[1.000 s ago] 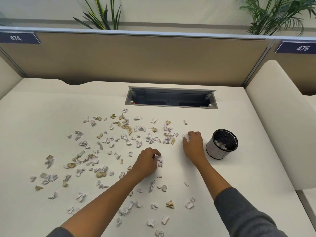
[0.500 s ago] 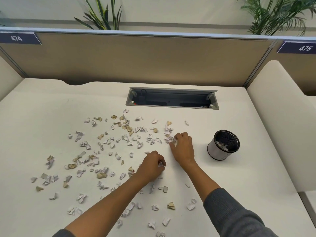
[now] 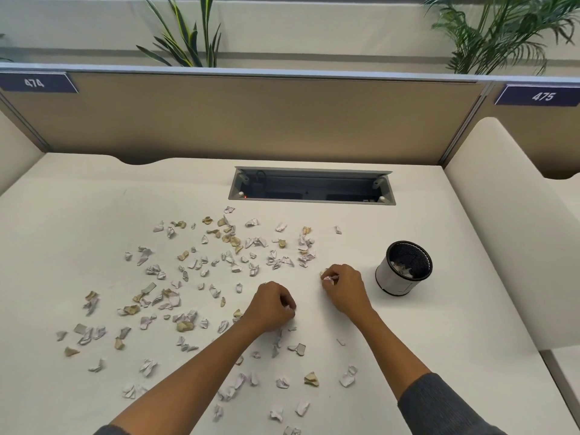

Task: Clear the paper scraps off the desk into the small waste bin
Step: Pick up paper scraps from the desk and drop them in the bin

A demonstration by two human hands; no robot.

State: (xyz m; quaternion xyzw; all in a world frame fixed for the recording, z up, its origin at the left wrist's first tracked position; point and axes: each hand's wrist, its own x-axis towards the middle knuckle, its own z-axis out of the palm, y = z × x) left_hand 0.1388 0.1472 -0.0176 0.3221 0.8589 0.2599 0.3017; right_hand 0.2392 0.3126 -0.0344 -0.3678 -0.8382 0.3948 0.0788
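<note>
Dozens of crumpled paper scraps (image 3: 188, 296), white and tan, lie strewn over the cream worktop (image 3: 439, 356), thickest across its left and middle and thinning toward the near edge, where a few sit between the two bare forearms. Both arms reach in from the near edge, the right one with a grey sleeve (image 3: 445, 406) pushed up. The left hand (image 3: 271, 306) rests knuckles-up on the worktop with its fingers curled round a bit of white paper. Just beyond it and to the right, the right hand (image 3: 343, 288) is curled as well, pinching a small pale scrap at its fingertips. Near that hand, further right, stands the small waste bin (image 3: 403, 268), white-walled with a dark mesh lining, upright, with some scraps already inside. Farther back a grey cable tray (image 3: 310, 186) is sunk into the worktop. Behind it rises a tan partition (image 3: 251, 120) carrying number plates 474 (image 3: 34, 83) and 475 (image 3: 543, 96), a cream side panel (image 3: 508, 215) closes the right, and green plants (image 3: 502, 32) stand beyond against a pale wall.
</note>
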